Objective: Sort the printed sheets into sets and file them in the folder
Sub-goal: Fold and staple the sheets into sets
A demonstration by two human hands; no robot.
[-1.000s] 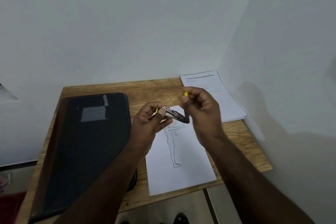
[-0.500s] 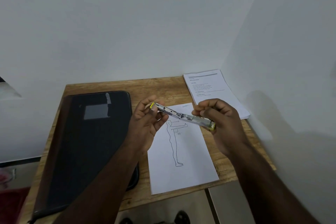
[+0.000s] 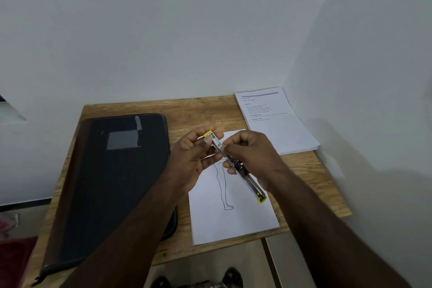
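White printed sheets wait in two places on a small wooden desk (image 3: 191,110): a single sheet bearing a line drawing of a standing figure (image 3: 233,217) lies near the front edge, and a stack of text pages (image 3: 280,128) sits at the back right corner, well apart from the black zip folder (image 3: 112,170), which lies closed along the left side. None of the paper has reached the folder.

Above the drawing sheet, a person works on a clear stapler with yellow ends (image 3: 236,166), swung out into one long strip. The left hand (image 3: 194,159) pinches its upper yellow end between thumb and fingertips. The right hand (image 3: 252,156) grips the middle of the strip, fingers curled round it, while the lower yellow end juts free below the palm.

A second ago the stapler was folded between both hands, the right one clenched over its top; half a second ago it lay opened flat, held at either end. Now the right hand has slid inward to the middle and the strip has tilted steeper, its lower end pointing toward the person.

Judging by this, the stapler is being opened for checking or loading, so binding the sets, and filing them, is apparently still to come.
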